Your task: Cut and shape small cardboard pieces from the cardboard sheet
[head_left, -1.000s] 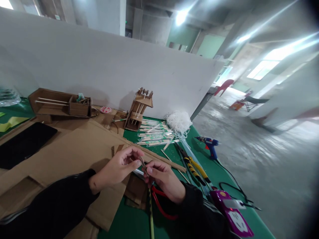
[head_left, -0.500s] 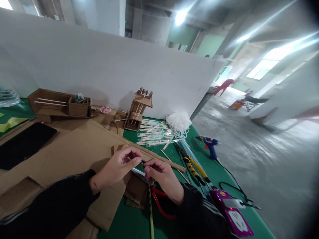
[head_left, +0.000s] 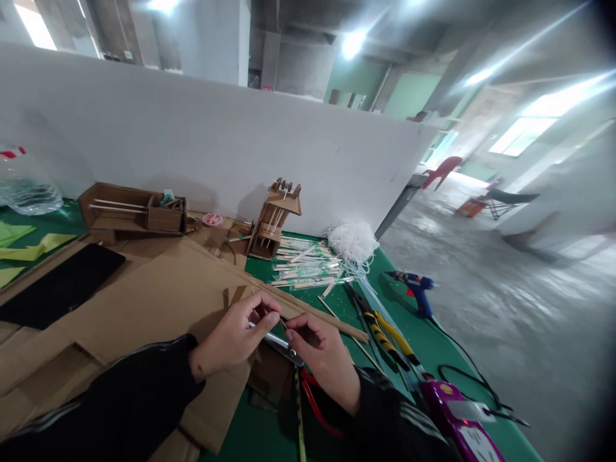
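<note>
Fingertips of my left hand [head_left: 243,327] and my right hand [head_left: 327,359] come together over the cardboard's edge, both pinching a small thin brown piece [head_left: 283,323], which looks like a cardboard strip. Most of it is hidden by the fingers. Just below lies a silver metal tool [head_left: 276,343], partly covered by my hands. Red handles [head_left: 317,404] curve out beneath my right wrist. A large flat cardboard sheet [head_left: 158,289] spreads under my left forearm. Alongside the red handles runs a yellow tape measure strip [head_left: 299,417].
Cardboard constructions with sticks [head_left: 272,221] stand by the white partition [head_left: 216,135]. Packaged wooden sticks [head_left: 308,263] and white tangled cord [head_left: 353,245] lie behind my hands. Yellow-black pliers [head_left: 378,327], a blue glue gun [head_left: 418,289] and a purple power strip [head_left: 457,417] are right; a black phone [head_left: 62,282] left.
The view has shifted slightly, so the table and things on it appear lower and further right. Both hands keep pinching the small brown piece, with little change in their fingers.
</note>
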Available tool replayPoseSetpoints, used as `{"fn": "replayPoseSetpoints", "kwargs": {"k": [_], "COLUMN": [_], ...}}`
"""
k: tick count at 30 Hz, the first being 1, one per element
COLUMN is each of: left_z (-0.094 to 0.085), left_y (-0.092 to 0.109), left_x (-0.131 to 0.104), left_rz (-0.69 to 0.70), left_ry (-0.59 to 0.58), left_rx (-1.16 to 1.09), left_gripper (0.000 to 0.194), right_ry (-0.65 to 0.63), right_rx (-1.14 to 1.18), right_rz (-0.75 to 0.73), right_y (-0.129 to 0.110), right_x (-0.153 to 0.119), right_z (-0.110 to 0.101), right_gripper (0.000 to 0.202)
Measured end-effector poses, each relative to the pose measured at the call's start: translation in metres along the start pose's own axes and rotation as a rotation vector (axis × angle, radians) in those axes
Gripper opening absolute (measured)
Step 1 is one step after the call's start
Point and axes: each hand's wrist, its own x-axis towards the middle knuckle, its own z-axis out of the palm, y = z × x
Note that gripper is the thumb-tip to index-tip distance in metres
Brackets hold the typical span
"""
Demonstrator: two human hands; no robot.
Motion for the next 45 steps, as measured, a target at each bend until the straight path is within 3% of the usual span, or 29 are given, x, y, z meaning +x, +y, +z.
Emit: {"fn": "replayPoseSetpoints", "kwargs": {"k": [13, 18, 33, 38, 45], "left_z": [0.001, 0.005, 0.006, 0.007, 0.010], "left_y": [0.014, 0.011, 0.026, 0.027, 0.011], "left_x": [-0.004, -0.008, -0.013, -0.013, -0.010], "left_rz": [0.118, 0.095, 0.174, 0.095, 0.000], "left_ry": [0.011, 0.041, -0.002, 0.017, 0.028], "left_rx": [0.096, 0.096, 0.133, 0.015, -0.132], "left_gripper": [0.019, 0.022, 0.005, 0.007, 0.017], "right_ry": [0.014, -0.003, -0.028, -0.073, -0.079], "right_rx": [-0.100, -0.108, -0.095, -0.118, -0.076], "right_rz": [-0.100, -0.130, -0.243, -0.186, -0.064], "right_y": [-0.003, -0.004, -0.009, -0.007, -0.006], "right_x": [-0.001, -0.002, -0.006, -0.008, -0.007], "right_z": [-0.001, -0.001, 0.000, 0.000, 0.000], "right_gripper": [0.015, 0.013, 0.006, 0.006, 0.014]}}
